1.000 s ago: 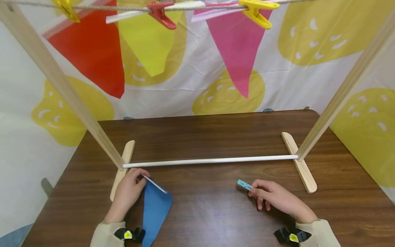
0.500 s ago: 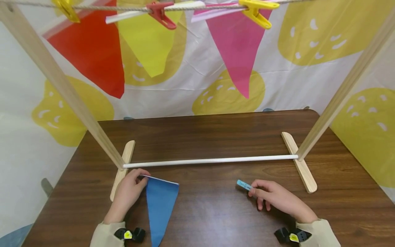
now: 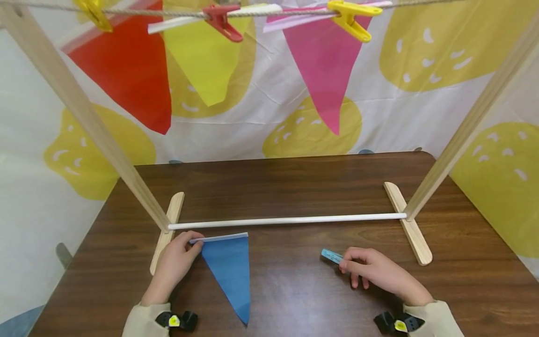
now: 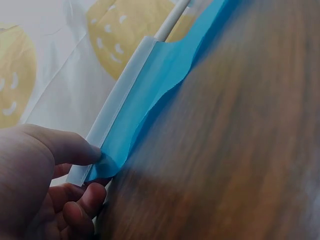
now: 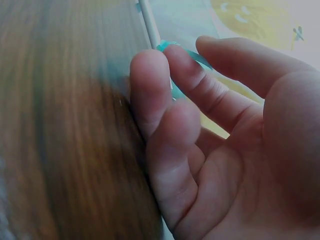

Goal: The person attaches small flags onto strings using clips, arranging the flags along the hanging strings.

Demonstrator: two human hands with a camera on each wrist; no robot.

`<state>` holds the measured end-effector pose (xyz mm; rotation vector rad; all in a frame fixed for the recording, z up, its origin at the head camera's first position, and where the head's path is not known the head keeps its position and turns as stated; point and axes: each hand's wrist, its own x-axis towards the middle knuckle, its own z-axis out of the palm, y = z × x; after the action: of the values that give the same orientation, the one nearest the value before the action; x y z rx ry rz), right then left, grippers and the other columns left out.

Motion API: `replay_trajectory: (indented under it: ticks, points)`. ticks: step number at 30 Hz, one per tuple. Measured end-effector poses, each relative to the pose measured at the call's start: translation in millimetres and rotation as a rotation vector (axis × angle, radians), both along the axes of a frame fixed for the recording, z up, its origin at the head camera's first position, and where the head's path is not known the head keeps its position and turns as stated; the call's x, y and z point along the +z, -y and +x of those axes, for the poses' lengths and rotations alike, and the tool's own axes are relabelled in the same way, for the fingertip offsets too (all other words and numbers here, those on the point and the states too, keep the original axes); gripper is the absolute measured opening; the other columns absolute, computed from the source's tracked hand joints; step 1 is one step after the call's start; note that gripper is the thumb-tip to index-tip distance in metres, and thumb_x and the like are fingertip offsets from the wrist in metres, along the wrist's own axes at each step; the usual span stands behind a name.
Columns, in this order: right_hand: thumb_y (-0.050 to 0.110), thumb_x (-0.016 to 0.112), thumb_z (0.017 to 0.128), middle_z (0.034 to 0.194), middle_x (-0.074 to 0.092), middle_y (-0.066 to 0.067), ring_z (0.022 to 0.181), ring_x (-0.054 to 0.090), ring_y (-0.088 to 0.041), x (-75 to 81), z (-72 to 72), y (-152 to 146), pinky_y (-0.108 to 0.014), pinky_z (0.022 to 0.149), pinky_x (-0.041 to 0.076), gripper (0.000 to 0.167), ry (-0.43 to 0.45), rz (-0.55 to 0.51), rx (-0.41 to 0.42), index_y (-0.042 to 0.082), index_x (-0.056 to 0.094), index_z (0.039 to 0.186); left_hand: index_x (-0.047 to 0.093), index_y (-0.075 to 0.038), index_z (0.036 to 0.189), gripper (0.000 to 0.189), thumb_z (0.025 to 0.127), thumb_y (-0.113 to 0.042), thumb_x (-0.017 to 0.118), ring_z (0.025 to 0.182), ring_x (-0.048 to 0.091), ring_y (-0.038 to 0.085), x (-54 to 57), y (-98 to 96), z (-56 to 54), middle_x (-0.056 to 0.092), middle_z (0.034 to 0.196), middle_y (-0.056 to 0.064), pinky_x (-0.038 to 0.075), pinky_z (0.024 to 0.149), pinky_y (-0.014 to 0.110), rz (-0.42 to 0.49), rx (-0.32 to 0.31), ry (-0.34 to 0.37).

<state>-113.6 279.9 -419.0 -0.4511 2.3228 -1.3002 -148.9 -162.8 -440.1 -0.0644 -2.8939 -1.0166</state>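
Note:
My left hand pinches the left end of the white top band of a blue triangular pennant. The pennant's tip points toward me, over the table. In the left wrist view the thumb lies on the white band and the blue cloth waves away from it. My right hand holds a light blue clothespin between thumb and index finger, its far end pointing left. Most of that clothespin is hidden behind the fingers in the right wrist view.
A wooden frame with a left post, right post and white crossbar stands on the brown table. Along its rope hang red, yellow and pink pennants, pinned by yellow and red clothespins.
The blue pennant has swung to the right and its top band has turned from slanting down to nearly level, the tip moving right. Both hands have stayed almost in place.

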Motion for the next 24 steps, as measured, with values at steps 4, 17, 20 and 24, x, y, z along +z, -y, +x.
replay_trajectory:
  ticks: [4, 17, 20, 24]
  points:
    - [0.031, 0.049, 0.091, 0.062, 0.057, -0.006, 0.056, 0.057, -0.020, -0.3, 0.8, -0.4, -0.032, 0.045, 0.046, 0.023, -0.001, -0.010, 0.006, 0.010, 0.059, 0.088, 0.064, -0.015, 0.096, 0.013, 0.086, -0.021, 0.058, 0.059, 0.044, 0.013, 0.0, -0.1, 0.0, 0.054, 0.075, -0.001, 0.035, 0.052, 0.029, 0.003, -0.004, -0.003]
    - [0.031, 0.049, 0.091, 0.062, 0.057, -0.005, 0.055, 0.057, -0.018, -1.4, -0.1, -0.4, -0.032, 0.044, 0.046, 0.022, -0.016, -0.005, 0.012, 0.011, 0.059, 0.088, 0.064, -0.015, 0.097, 0.014, 0.086, -0.022, 0.058, 0.057, 0.043, 0.014, -0.3, 0.7, 0.8, 0.051, 0.071, 0.000, 0.034, 0.050, 0.029, 0.007, 0.003, 0.018]
    - [0.029, 0.049, 0.091, 0.061, 0.057, -0.005, 0.055, 0.057, -0.018, -1.6, 0.1, -0.5, -0.032, 0.044, 0.046, 0.022, -0.017, -0.014, 0.012, 0.010, 0.059, 0.088, 0.064, -0.015, 0.097, 0.014, 0.086, -0.022, 0.059, 0.057, 0.043, 0.014, -0.6, 0.9, 0.9, 0.051, 0.071, -0.001, 0.035, 0.050, 0.029, 0.001, -0.002, 0.013]
    - [0.027, 0.049, 0.091, 0.061, 0.057, -0.005, 0.055, 0.057, -0.019, -2.1, -0.2, -0.8, -0.032, 0.043, 0.045, 0.021, -0.012, -0.032, 0.011, 0.009, 0.059, 0.088, 0.064, -0.015, 0.097, 0.014, 0.085, -0.022, 0.059, 0.058, 0.043, 0.013, -0.6, 0.8, 0.4, 0.052, 0.072, -0.002, 0.035, 0.051, 0.029, -0.007, -0.009, 0.005]
